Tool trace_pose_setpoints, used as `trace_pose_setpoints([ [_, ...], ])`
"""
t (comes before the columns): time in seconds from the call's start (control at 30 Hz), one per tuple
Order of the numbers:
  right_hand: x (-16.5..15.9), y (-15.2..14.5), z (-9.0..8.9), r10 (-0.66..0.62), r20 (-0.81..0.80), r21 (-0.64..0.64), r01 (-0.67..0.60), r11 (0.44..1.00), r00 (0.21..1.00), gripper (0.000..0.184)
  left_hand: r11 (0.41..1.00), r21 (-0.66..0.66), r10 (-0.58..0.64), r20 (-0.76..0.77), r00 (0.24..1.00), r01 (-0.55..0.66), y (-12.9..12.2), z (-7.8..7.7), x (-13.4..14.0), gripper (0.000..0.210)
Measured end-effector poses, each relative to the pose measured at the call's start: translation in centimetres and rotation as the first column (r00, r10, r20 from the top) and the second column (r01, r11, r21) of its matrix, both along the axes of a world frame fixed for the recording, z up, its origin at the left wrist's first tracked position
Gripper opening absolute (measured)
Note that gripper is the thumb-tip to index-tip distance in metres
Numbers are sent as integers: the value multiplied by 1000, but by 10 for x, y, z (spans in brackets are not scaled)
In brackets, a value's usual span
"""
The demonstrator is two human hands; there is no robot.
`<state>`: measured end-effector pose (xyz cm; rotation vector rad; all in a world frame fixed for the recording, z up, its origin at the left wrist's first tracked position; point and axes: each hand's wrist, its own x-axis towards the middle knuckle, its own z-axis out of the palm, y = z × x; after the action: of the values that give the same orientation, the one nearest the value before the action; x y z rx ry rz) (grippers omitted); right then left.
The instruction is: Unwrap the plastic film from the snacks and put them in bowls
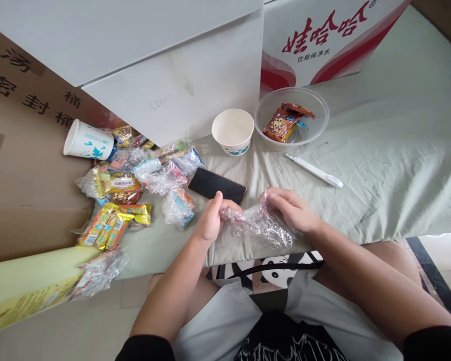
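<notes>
- Pinches film (263, 226) in closed left hand (211, 218) and right hand (292, 209) over near edge of surface (391, 200).
- Calls for gentle, even tension.
- Best kept clear of phone (217, 184).

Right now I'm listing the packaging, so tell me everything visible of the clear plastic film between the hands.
The clear plastic film looks thin, soft and colourless, heavily crumpled, with bright glints along its creases; I see no print. The left hand and right hand grip opposite ends. It spans between them near the pale green cloth's front edge; whether it touches the cloth is unclear.
</notes>
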<state>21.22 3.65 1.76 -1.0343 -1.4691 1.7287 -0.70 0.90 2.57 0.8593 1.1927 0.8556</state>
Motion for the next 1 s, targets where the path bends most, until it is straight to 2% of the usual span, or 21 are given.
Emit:
trace_pose_setpoints([
  [0.07, 1, -1, -1, -16, -39, -37, 14, 999, 999, 65, 1000, 24, 5, -34, 999, -4, -1, 0, -1, 79],
  [0.13, 2, -1, 0, -27, -53, -64, 24, 998, 998, 71, 998, 58, 8, -71, 997, -4, -1, 0, -1, 78],
  [0.17, 2, -1, 0, -25, -37, -56, 22, 998, 999, 68, 997, 78, 1, -99, 995, 7, -1, 0, -2, 74],
  [0.33, 2, 2, 3, -5, 74, 18, 4, 1000, 997, 28, 978, 156, -98, -239, 966, 138, 0, 5, -1, 38],
  [0.43, 2, 0, 0, -12, 39, 4, 11, 1000, 999, 21, 974, 163, -113, -237, 965, 155, -3, 13, 0, 23],
  [0.57, -1, 0, -6, -56, -51, 28, 58, 998, 997, 25, 958, 265, -27, -283, 959, 105, -14, 21, 2, 17],
  [0.67, -5, 4, -9, -89, -112, 14, 91, 996, 990, 32, 938, 347, 91, -298, 950, 18, -18, 19, 3, 18],
  [0.8, -9, 8, -10, 27, -158, -26, -32, 999, 987, 38, 924, 355, 228, -208, 951, -144, -12, 13, -1, 31],
  [0.87, -9, 5, -9, 56, -151, -16, -59, 998, 987, 35, 930, 329, 242, -205, 948, -166, -8, 13, -4, 39],
  [0.93, -7, 2, -7, 5, -140, -18, -8, 1000, 990, 35, 961, 267, 142, -264, 954, -69, -7, 15, -5, 43],
  [1.0, -6, -1, -5, -66, -151, -43, 60, 997, 986, 35, 972, 142, -129, -337, 932, 186, -9, 18, -4, 38],
])
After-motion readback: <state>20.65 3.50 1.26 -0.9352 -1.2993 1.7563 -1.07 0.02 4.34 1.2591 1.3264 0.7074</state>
